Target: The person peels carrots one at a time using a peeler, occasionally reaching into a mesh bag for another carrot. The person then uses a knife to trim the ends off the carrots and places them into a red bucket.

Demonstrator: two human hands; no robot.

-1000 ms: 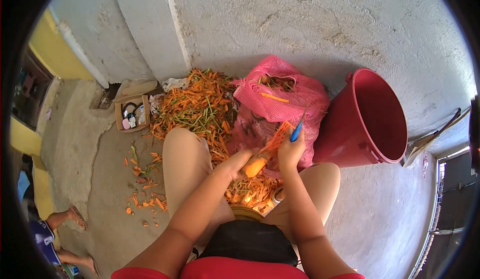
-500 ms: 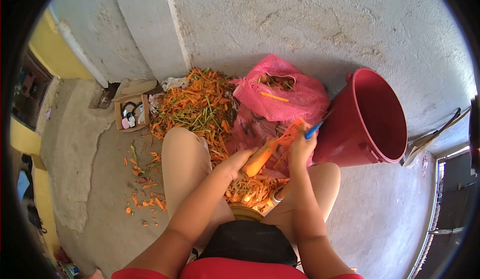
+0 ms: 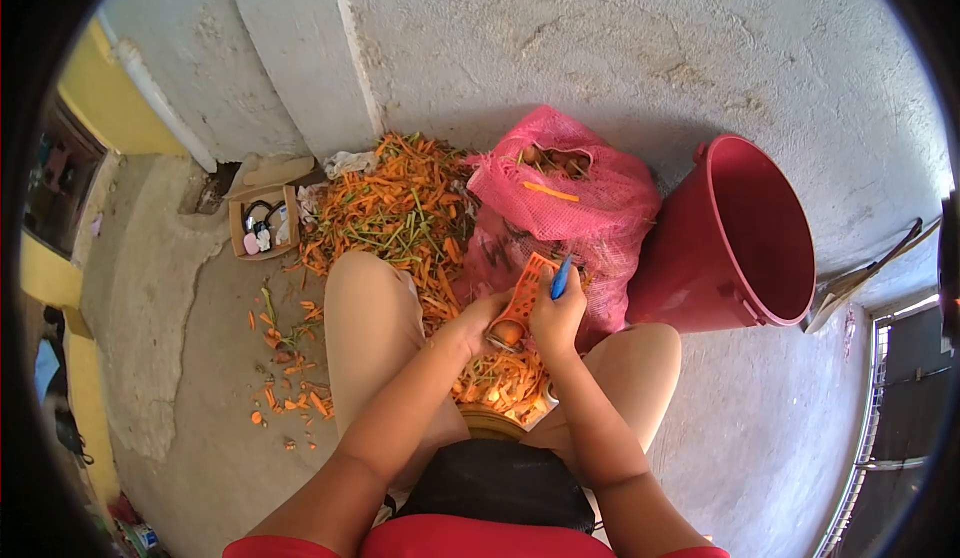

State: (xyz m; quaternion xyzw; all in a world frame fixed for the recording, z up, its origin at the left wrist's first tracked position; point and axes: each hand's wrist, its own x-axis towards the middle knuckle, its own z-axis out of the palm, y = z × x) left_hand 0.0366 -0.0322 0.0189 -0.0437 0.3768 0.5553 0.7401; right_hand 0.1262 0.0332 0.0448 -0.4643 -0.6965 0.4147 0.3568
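Observation:
My left hand (image 3: 478,323) is closed around a carrot (image 3: 507,334), whose blunt end points toward me. In my right hand (image 3: 557,313) is a tool with a blue handle (image 3: 561,277); its working end is hidden. A flat orange strip full of holes (image 3: 527,286) lies along the carrot between both hands, touching my right fingers. What the strip belongs to cannot be made out. Below my hands, orange peelings (image 3: 500,383) fill a container with a yellowish rim (image 3: 490,425) between my legs.
A heap of carrot peelings and green stalks (image 3: 400,208) lies against the wall. Beside it stands a pink mesh sack (image 3: 600,193) with roundish vegetables in its opening. A tilted red bucket (image 3: 680,258) is at right, a small cardboard box (image 3: 290,223) at left.
My right hand has moved left and down toward my left hand, bringing the blue handle and perforated strip over the carrot. The carrot's near end now faces me more.

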